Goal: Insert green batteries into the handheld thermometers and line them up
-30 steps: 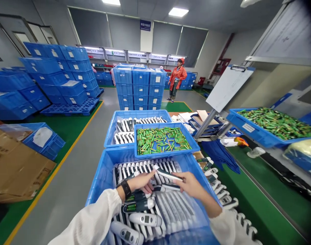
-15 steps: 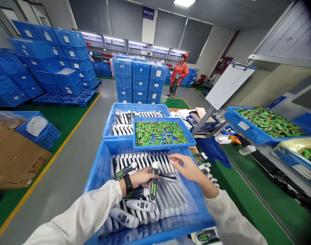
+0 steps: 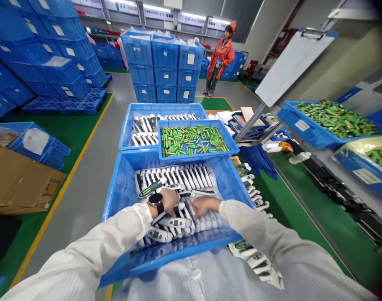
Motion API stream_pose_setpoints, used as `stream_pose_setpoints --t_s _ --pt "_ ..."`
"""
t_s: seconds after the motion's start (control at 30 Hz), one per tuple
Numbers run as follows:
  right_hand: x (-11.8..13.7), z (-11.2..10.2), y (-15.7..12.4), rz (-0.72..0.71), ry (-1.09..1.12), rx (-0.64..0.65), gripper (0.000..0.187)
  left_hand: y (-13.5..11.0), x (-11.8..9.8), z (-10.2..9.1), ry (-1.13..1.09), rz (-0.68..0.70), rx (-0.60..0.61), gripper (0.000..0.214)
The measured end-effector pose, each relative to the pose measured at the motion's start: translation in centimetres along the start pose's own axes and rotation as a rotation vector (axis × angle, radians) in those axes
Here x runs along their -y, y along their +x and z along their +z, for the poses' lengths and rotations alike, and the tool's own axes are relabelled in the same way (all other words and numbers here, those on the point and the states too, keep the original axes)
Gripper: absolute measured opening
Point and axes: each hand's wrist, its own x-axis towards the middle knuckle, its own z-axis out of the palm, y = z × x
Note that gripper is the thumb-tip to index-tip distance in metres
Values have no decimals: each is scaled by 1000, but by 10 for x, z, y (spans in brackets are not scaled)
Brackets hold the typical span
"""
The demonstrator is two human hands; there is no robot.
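Note:
My left hand (image 3: 169, 201), with a black watch on its wrist, is down in a blue bin (image 3: 115, 188) among white-and-grey handheld thermometers. Its fingers are curled downward and mostly hidden, so what they hold cannot be made out. A thermometer (image 3: 173, 187) with its screen up lies just beyond that hand, beside another thermometer (image 3: 151, 188) with green batteries showing in its open back. Face-up thermometers (image 3: 177, 223) lie below it. My right hand (image 3: 205, 205) reaches in from the right, fingers bent down close together against a clear moulded plastic tray (image 3: 214, 219); the fingertips are partly hidden.
A shallow blue tray (image 3: 198, 158) of green batteries sits across the bin's far edge, by a second bin (image 3: 124, 129) of thermometers. More thermometers (image 3: 256, 196) lie to the right. Battery bins (image 3: 322, 140) and a clipboard (image 3: 293, 67) stand at right. A person in orange (image 3: 222, 56) stands beyond.
The view has tilted down. My left hand has lowered into the bin; the thermometer it held upright is no longer seen in it. My right hand has moved down to the clear tray.

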Motion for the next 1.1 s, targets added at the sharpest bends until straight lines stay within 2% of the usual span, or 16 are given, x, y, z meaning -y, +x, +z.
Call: stream_pose_setpoints --t_s 0.1,0.17,0.23,0.3,0.43,0.53,0.6,0.73,0.83,0.93,1.03,1.1 --pt "13 19 12 -75 129 108 31 1 -10 12 -42 113 -103 82" --pt "13 24 18 -57 265 167 25 2 -18 26 -71 197 -146 88" --pt "7 25 23 -30 373 196 18 5 -24 39 -92 216 -162 90" --pt "0 25 27 -20 443 183 20 7 -27 46 -83 198 -142 85" --pt "-7 28 34 -5 539 172 25 8 -16 35 -3 191 -57 61" --pt "-7 34 36 8 584 138 33 8 -1 20 5 197 -57 41" --pt "-3 38 37 19 599 116 36 8 4 15 15 219 -54 41" --pt "12 38 34 36 573 144 28 8 1 13 7 284 -79 40" --pt "19 21 25 31 515 171 24 8 -1 9 -155 168 -167 29" --pt "10 -15 4 -17 410 115 21 10 5 -3 -342 -2 -223 26" --pt "-10 -52 -28 -114 310 -46 23 13 12 -16 -435 -96 -251 43" --pt "-19 -64 -48 -182 268 -238 26 14 10 -21 -661 -144 -193 60"
